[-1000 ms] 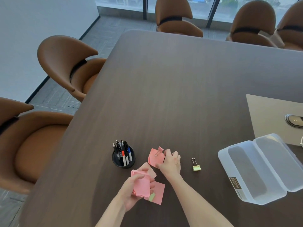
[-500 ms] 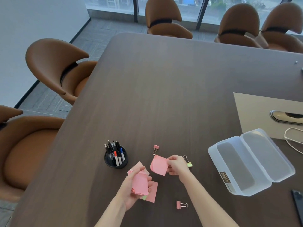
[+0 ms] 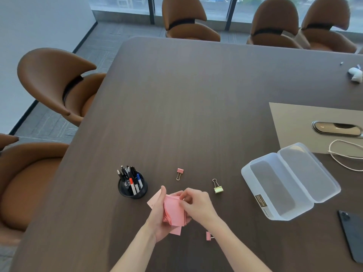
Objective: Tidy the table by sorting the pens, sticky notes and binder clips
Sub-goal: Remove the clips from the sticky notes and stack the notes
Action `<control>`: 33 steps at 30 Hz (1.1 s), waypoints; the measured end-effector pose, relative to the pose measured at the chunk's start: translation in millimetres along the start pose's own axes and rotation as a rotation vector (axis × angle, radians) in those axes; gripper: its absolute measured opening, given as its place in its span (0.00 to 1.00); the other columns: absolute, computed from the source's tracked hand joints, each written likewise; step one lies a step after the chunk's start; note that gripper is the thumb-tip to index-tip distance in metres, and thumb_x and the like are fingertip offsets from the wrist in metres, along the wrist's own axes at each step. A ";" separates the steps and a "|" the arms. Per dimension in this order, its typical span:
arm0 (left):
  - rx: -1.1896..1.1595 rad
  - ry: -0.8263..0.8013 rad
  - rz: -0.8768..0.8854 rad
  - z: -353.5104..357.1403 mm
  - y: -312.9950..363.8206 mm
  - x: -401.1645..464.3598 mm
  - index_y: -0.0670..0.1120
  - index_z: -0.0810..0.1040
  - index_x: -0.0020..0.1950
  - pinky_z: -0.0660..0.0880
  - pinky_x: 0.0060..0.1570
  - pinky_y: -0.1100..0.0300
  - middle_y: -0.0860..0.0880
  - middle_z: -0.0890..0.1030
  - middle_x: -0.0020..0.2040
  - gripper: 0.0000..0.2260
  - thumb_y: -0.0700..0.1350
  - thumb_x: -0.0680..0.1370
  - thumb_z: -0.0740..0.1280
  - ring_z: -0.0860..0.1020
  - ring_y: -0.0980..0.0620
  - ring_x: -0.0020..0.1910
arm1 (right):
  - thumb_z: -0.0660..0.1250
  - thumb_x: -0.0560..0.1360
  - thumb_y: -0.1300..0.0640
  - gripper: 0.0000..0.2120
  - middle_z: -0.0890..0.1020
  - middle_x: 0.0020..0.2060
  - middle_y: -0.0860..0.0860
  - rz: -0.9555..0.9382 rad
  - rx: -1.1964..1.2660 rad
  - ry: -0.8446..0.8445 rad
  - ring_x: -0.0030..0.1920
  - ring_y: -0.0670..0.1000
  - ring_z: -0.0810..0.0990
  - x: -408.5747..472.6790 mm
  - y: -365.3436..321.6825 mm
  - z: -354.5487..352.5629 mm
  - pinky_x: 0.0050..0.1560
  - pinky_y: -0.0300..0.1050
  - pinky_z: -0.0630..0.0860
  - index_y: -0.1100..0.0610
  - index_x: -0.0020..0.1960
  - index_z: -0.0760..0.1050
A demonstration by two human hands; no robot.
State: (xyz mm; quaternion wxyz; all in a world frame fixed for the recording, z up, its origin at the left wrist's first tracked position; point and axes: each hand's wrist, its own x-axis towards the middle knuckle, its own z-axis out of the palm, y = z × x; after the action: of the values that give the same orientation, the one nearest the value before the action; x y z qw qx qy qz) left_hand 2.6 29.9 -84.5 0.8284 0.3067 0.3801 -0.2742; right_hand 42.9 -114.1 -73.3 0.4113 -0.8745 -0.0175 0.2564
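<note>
A person's two bare hands meet over a dark wooden table (image 3: 196, 95), seen from above. The left hand (image 3: 159, 216) is closed around a stack of pink sticky notes (image 3: 173, 212), thumb up along its left edge. The right hand (image 3: 196, 202) pinches the stack's top right corner with its fingertips. More pink notes (image 3: 154, 200) lie on the table beneath the hands, poking out to the left and below. Taking the held stack as the landmark: just to its left stands a round black pen cup (image 3: 132, 188) holding several pens (image 3: 130, 178) upright. Beyond the stack, farther from the person, lies a pink binder clip (image 3: 179, 172). To its upper right lies a yellow-green binder clip (image 3: 217, 187). Just below and right of it, beside the right forearm, another pink binder clip (image 3: 209, 235) is partly hidden. Well to the right sits an open clear plastic box (image 3: 290, 181), its lid folded back, and nearer the person a dark phone (image 3: 352, 232) lies at the frame's edge.
</note>
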 end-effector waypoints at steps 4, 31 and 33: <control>0.046 -0.044 0.021 -2.7 4.7 -1.7 0.42 0.80 0.65 0.75 0.60 0.39 0.37 0.81 0.61 0.31 0.66 0.77 0.63 0.80 0.37 0.56 | 0.65 0.72 0.54 0.04 0.82 0.35 0.43 -0.066 -0.184 0.095 0.41 0.46 0.80 2.5 1.0 11.7 0.43 0.44 0.76 0.49 0.45 0.78; -0.147 0.079 0.197 -27.1 26.2 -16.0 0.43 0.77 0.67 0.77 0.52 0.43 0.34 0.80 0.53 0.19 0.34 0.77 0.60 0.81 0.37 0.44 | 0.63 0.71 0.64 0.11 0.81 0.48 0.52 0.093 -0.469 -0.006 0.43 0.57 0.75 1.2 45.4 75.4 0.40 0.47 0.68 0.54 0.51 0.69; -0.149 0.087 0.196 -29.0 25.3 -16.8 0.44 0.78 0.67 0.78 0.52 0.44 0.34 0.80 0.53 0.19 0.35 0.78 0.61 0.82 0.38 0.43 | 0.61 0.72 0.63 0.13 0.82 0.48 0.52 0.139 -0.403 -0.001 0.46 0.57 0.78 2.0 52.0 68.2 0.44 0.48 0.73 0.53 0.55 0.69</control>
State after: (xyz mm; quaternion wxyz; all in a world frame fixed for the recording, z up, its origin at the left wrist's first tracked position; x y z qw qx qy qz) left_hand -2.8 71.1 -78.6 0.8543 0.2918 0.4034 -0.1494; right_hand 3.6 -99.6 -148.2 0.2094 -0.9381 -0.0084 0.2757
